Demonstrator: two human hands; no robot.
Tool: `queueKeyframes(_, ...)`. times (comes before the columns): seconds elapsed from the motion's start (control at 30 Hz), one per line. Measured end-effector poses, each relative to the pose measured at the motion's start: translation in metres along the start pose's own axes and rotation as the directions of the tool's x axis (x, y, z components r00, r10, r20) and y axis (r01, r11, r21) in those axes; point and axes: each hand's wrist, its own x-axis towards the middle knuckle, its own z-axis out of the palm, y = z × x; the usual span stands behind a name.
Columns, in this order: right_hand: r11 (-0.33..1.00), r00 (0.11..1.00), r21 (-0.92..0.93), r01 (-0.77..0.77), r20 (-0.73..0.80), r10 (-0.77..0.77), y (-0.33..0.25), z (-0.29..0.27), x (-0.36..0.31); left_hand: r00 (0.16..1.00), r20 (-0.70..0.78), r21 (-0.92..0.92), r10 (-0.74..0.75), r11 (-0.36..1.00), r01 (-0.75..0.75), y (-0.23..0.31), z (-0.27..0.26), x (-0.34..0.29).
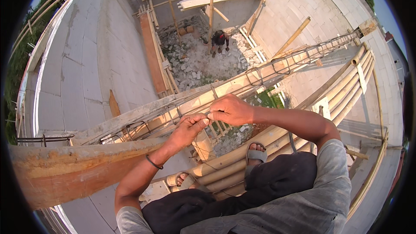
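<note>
My left hand (pixel 187 131) and my right hand (pixel 233 109) meet fingertip to fingertip, both pinched closed. A thin dark wire (pixel 207 114) seems to run between the fingertips, mostly covered by them. Just beyond and beneath the hands, a long steel rebar cage (pixel 281 66) with square stirrups lies along a wooden formwork board (pixel 225 90), slanting from lower left to upper right. Both hands are close to its bars; whether they touch them is hard to tell.
My sandalled feet (pixel 257 152) stand on bamboo poles (pixel 223 161) high above ground. Deep below, another person (pixel 220 39) is among block rubble (pixel 186 63). Block walls (pixel 89 56) surround the drop. A wide wooden board (pixel 65 169) lies at left; more bamboo (pixel 353 89) is at right.
</note>
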Motion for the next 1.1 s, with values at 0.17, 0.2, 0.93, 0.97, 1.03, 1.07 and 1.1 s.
queueKeyframes(0.17, 0.875, 0.854, -0.379, 0.301, -0.302, -0.424, 0.001, -0.005, 0.003, 0.981, -0.02, -0.157, -0.191, 0.97, 0.185, 0.011, -0.006, 0.004)
queueKeyframes(0.2, 0.798, 0.816, -0.501, 0.334, -0.27, -0.511, 0.0, -0.005, 0.002, 0.984, 0.006, -0.162, -0.177, 0.971, 0.176, 0.012, -0.008, 0.004)
queueKeyframes(0.93, 0.55, 0.806, -0.835, -0.04, -0.352, -0.476, -0.006, -0.084, 0.01, 0.985, 0.052, -0.061, -0.165, 0.984, 0.168, -0.001, -0.023, 0.006)
queueKeyframes(0.97, 0.45, 0.79, -0.891, -0.065, -0.321, -0.522, -0.009, -0.08, 0.01, 0.975, 0.02, -0.048, -0.223, 0.973, 0.224, 0.0, -0.022, 0.007)
queueKeyframes(1.03, 0.361, 0.778, -0.932, -0.034, -0.251, -0.576, -0.016, -0.065, 0.011, 0.987, 0.052, 0.027, -0.151, 0.988, 0.15, 0.003, -0.021, 0.009)
queueKeyframes(1.07, 0.377, 0.779, -0.926, 0.027, -0.216, -0.588, -0.021, -0.052, 0.013, 0.988, 0.061, 0.07, -0.14, 0.988, 0.135, 0.004, -0.02, 0.01)
queueKeyframes(1.1, 0.387, 0.779, -0.914, 0.119, -0.156, -0.607, -0.023, -0.046, 0.014, 0.988, 0.068, 0.083, -0.141, 0.987, 0.135, 0.004, -0.019, 0.011)
